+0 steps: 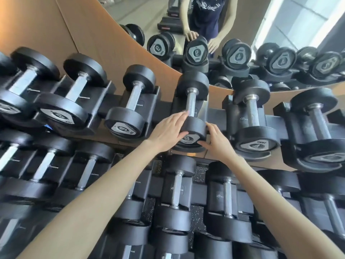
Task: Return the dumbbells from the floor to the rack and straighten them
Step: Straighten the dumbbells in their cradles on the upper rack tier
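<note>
Fingers point(178, 116) of the left hand point(168, 129) curl over the near head of the dumbbell point(191, 103) marked 6, thumb on its face; the right hand point(218, 141) presses straight fingers against that head's other side. The dumbbell lies in its cradle on the top tier of the rack point(216, 114). Twisted too hard, its near head could ride off the cradle lip, or trap the right thumb tucked beneath. Shoved back, its far head could scrape the wall panel point(130, 58) behind it.
</note>
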Available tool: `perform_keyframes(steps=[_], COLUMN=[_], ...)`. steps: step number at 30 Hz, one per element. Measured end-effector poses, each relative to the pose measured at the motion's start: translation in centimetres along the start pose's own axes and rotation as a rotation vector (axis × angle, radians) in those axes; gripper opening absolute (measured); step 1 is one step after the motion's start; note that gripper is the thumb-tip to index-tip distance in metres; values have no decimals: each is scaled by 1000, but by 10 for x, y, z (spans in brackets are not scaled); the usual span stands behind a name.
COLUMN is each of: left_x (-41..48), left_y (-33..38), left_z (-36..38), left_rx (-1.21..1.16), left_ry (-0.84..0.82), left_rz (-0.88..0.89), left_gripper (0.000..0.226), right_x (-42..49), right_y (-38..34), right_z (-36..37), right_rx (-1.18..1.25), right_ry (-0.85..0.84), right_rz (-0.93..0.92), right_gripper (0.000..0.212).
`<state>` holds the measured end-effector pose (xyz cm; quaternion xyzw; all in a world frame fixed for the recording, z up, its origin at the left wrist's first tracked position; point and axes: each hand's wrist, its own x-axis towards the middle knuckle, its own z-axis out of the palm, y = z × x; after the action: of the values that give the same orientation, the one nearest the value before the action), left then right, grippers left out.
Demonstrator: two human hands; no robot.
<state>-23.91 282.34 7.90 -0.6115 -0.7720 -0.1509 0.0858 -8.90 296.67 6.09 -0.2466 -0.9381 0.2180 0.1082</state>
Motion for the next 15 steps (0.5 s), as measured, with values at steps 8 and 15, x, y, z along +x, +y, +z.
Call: perform_keyframes(steps=[8,15], left_x=[8,-14], left_y=[-8,-22], left_z=[20,35], left_rx=[-245,-577], left_ry=[114,193], left_rz=[-33,-255], left_gripper=[64,51], right_x=[20,26], right_y=[4,-27], right_z=[1,-27], right_rx=[57,-275], right_ry=[-88,-116], right_rz=[-48,-186], right_gripper=[49,48])
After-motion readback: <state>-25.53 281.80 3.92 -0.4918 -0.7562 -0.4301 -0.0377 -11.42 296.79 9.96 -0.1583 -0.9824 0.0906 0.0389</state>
